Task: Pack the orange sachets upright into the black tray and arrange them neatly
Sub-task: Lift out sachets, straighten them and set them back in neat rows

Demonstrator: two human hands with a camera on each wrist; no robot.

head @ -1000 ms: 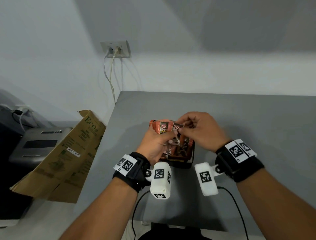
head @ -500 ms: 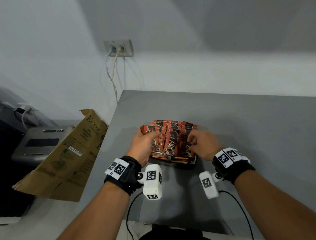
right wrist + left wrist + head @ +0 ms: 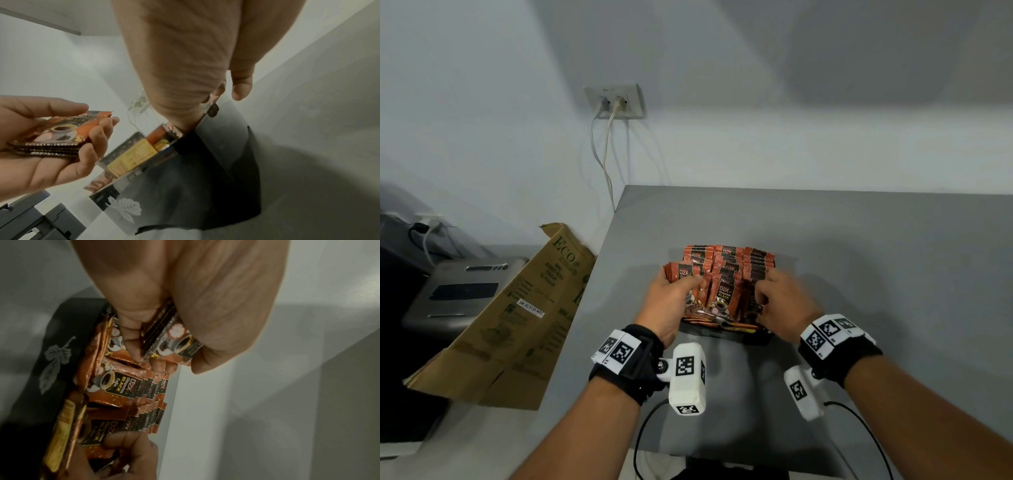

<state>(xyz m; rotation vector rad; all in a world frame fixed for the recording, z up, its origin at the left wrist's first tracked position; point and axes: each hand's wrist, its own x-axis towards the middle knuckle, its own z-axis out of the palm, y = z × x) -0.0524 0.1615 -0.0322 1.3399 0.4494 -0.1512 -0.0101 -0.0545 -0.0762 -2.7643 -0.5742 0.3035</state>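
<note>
Several orange sachets stand upright in rows in the black tray on the grey table. My left hand grips a small stack of sachets at the tray's left side; the same stack shows in both wrist views. My right hand curls over the right row and pinches a sachet there. The tray's wall carries a grey leaf print. The packed sachets fill most of the tray.
A flattened cardboard box leans off the table's left edge beside a grey machine. A wall socket with hanging cables sits behind. Black cables trail from the wrist cameras near the table's front edge.
Both hands were together above the tray on one bundle. Now they have parted and dropped: the left keeps the stack at the left side, the right has gone down into the right row.
</note>
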